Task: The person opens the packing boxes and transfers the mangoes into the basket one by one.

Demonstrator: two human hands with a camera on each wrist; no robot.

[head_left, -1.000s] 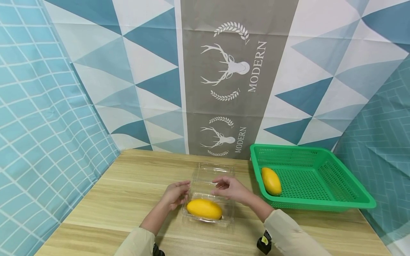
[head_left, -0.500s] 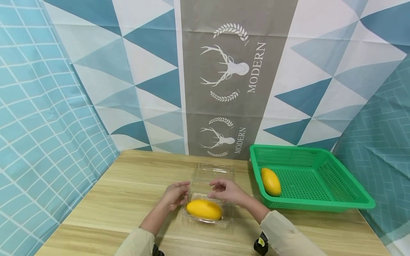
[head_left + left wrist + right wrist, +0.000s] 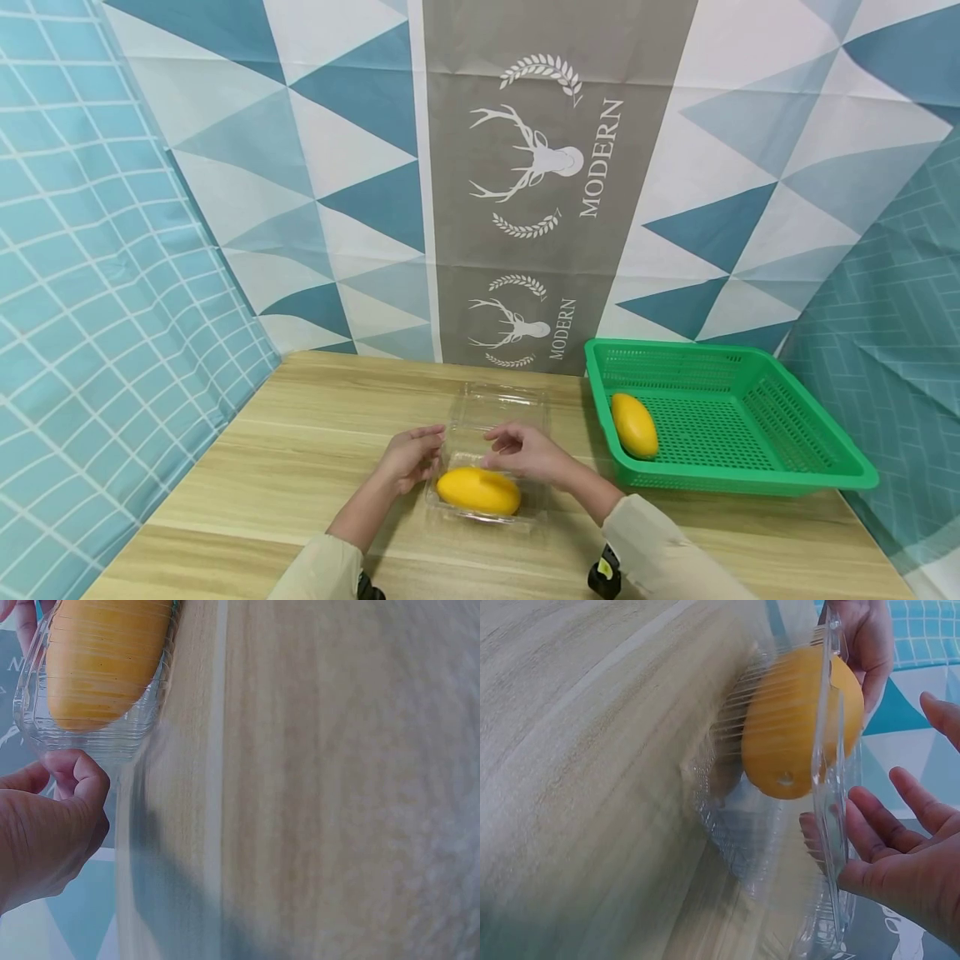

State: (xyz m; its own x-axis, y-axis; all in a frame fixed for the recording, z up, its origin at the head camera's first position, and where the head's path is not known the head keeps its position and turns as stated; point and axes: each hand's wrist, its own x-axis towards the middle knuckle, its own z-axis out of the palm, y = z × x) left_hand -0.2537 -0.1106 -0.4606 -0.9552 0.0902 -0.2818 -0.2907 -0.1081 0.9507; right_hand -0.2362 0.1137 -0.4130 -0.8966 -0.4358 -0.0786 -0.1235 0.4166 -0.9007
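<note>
Against the frame one second ago, we see the right sleeve [image 3: 667, 546] and the black wrist camera [image 3: 604, 575] below it a little farther left; the right hand [image 3: 534, 457] has shifted slightly left and towards us. Left hand [image 3: 408, 458]: position unchanged. Right forearm slants in from the lower right, fingers spread and loosely bent, gripping nothing; the thumb is at the rim of the clear plastic container [image 3: 94, 744], though we cannot tell whether they touch. Left forearm enters from the lower left; thumb and index finger pinch the container's left end. We find the yellow mango [image 3: 477, 490] lying crosswise inside, right of the left fingers and just nearer than the right ones. Beyond, we record the lid [image 3: 506, 407] laid back over the table [image 3: 300, 467]. To the right, a second mango [image 3: 634, 426] rests by the left wall of a green basket [image 3: 750, 479]. Farthest: a printed backdrop [image 3: 495, 250] reading "MODERN".
</note>
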